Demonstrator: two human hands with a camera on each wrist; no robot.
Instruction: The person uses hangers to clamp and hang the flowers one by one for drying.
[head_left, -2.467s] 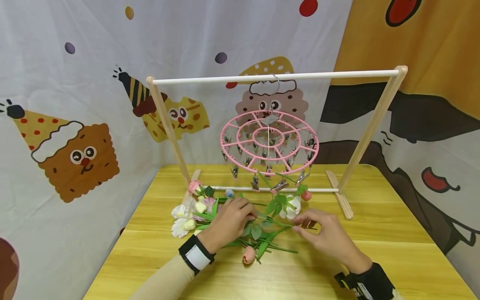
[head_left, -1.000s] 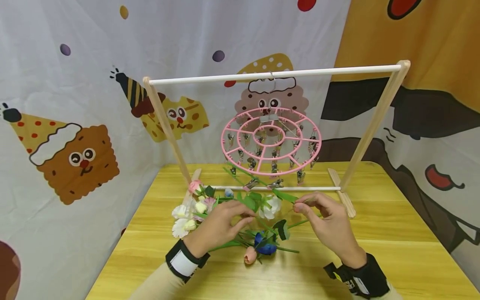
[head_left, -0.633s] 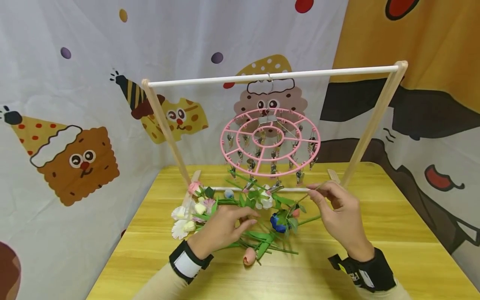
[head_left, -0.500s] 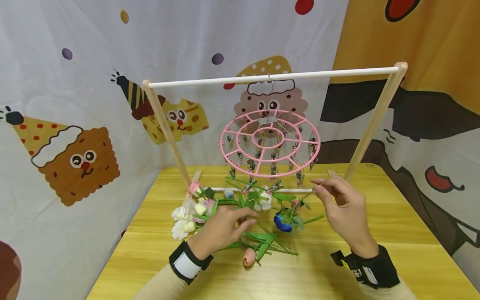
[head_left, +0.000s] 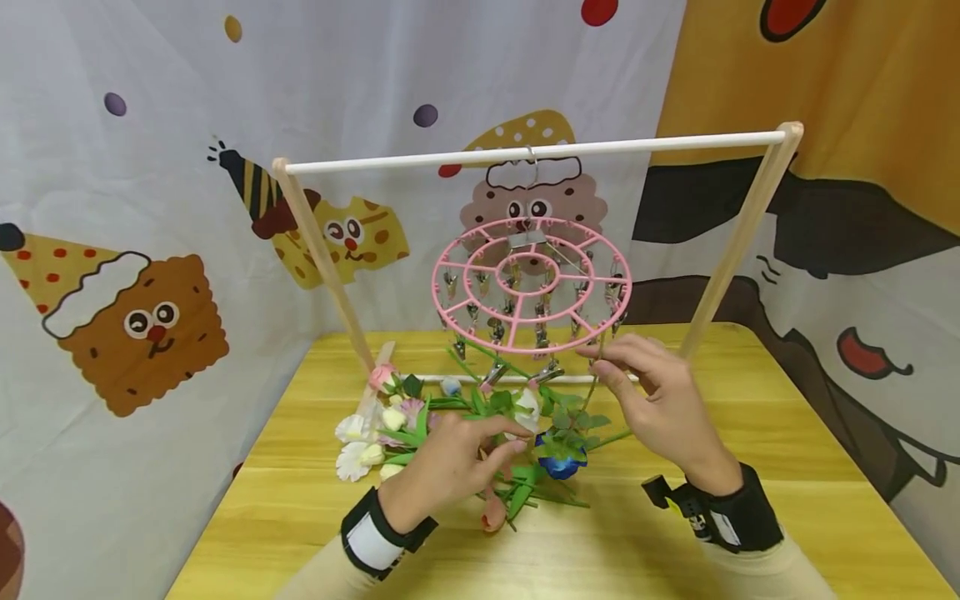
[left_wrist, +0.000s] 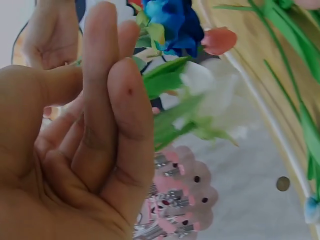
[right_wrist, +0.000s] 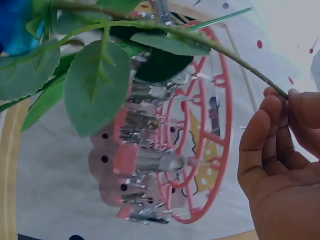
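Right hand [head_left: 660, 400]: fingers pinch a thin, brownish-green stem [right_wrist: 250, 70] near its end.
Blue flower [head_left: 562, 465]: ruffled petals, head down on that stem, below the right hand; broad, toothed, dull-green leaves above it.
Left hand [head_left: 453, 462]: fingers loosely bent, thumb and index tip apart, near the blue flower.
Loose flowers: 1 smooth, cupped pink tulip [head_left: 493, 512] nearest the person; frilly white blooms [head_left: 352, 460] at left.
Hanger: 3 concentric pink rings [right_wrist: 228, 115] with shiny metal clips [right_wrist: 155, 159], hooked on a smooth white rod [head_left: 660, 145].
Uprights [head_left: 318, 250]: 2, pale wood.
Surface [head_left: 810, 450]: yellowish wood grain, faintly glossy.
Backdrop [head_left: 360, 67]: softly creased cloth, cartoon food prints.
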